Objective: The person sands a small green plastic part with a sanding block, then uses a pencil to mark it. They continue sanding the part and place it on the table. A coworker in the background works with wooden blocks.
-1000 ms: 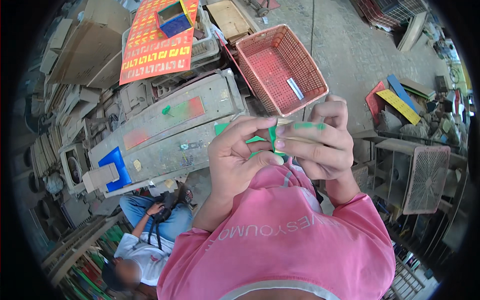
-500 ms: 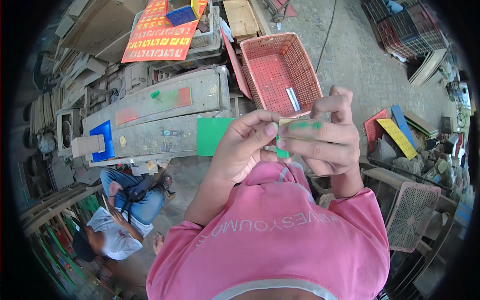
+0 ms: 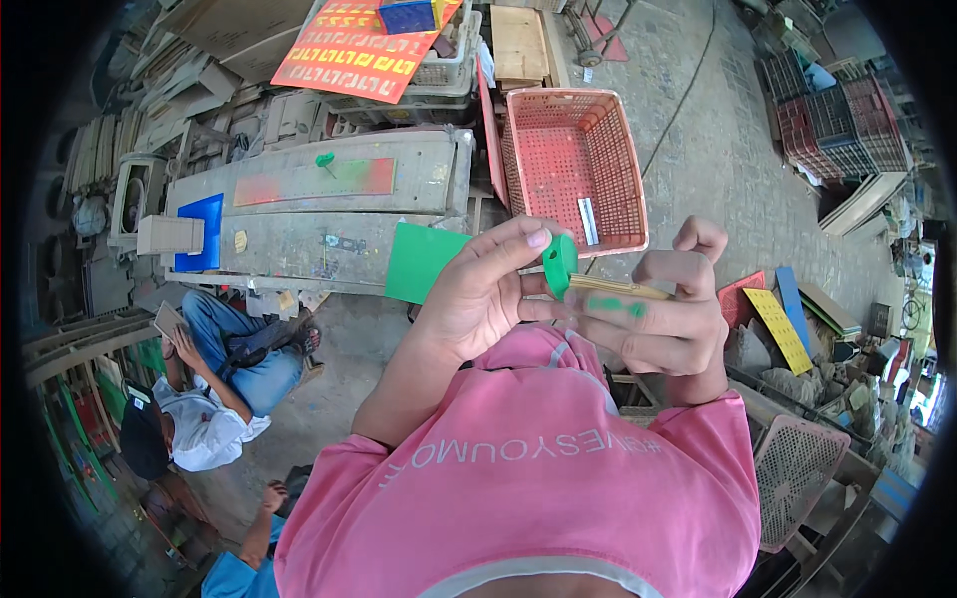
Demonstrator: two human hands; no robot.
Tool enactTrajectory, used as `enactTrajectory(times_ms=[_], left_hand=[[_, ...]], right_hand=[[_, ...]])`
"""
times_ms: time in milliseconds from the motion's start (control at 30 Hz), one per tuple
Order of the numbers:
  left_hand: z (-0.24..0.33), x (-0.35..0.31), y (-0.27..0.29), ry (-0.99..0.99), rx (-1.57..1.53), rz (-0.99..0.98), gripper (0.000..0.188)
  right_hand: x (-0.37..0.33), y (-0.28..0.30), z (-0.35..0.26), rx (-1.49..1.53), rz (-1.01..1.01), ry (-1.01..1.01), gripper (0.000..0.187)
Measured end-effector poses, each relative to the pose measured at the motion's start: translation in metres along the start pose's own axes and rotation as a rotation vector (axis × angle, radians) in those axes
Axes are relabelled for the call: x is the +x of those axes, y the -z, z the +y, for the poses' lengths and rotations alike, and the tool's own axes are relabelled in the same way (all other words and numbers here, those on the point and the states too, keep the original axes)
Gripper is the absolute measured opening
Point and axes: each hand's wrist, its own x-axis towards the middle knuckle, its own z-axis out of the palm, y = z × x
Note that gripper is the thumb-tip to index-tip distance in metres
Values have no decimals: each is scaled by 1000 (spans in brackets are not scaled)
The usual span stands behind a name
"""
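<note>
Between the thumb and fingers of my left hand [image 3: 477, 284] is a small flat green piece [image 3: 558, 261] with a hole in it, turned almost edge-on. My right hand [image 3: 666, 317] grips a thin golden-tan stick [image 3: 620, 287]; its left end meets or nearly meets the green piece, and I cannot tell which. Green paint smears two of the right fingers. Both hands are raised above the front of my pink shirt. Just left of my left hand, a green sheet [image 3: 421, 261] lies at the end of the grey workbench [image 3: 299, 224].
On the bench are a red-green strip [image 3: 314, 182], a small green piece [image 3: 325, 159] and a blue panel [image 3: 199, 234] with a box. A red plastic crate [image 3: 558, 125] stands ahead. Left, one person [image 3: 209, 419] sits; another person's arm [image 3: 261, 528] shows below. Coloured boards [image 3: 783, 324] lean right.
The green piece has turned and risen into plain sight, and the stick now points right. My hands are slightly farther apart. The seated person has shifted, and another person's blue sleeve has appeared.
</note>
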Motion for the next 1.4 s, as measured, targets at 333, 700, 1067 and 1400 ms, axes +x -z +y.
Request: enactTrajectory(times_ms=[333,700,1067,1400], left_hand=[[-4,-10,-3,-126,-66,-147,39],[-19,-13,-11,-155,-218,-124,41],[-36,-10,-21,-480,88,88,29],[-38,-17,-30,-583,150,98,33]], right_hand=[[-3,-11,-6,38,215,-219,24],[-21,-32,-7,-110,358,-318,25],[-8,-52,-39,-121,501,-436,36],[-6,-44,-50,-148,364,-429,31]])
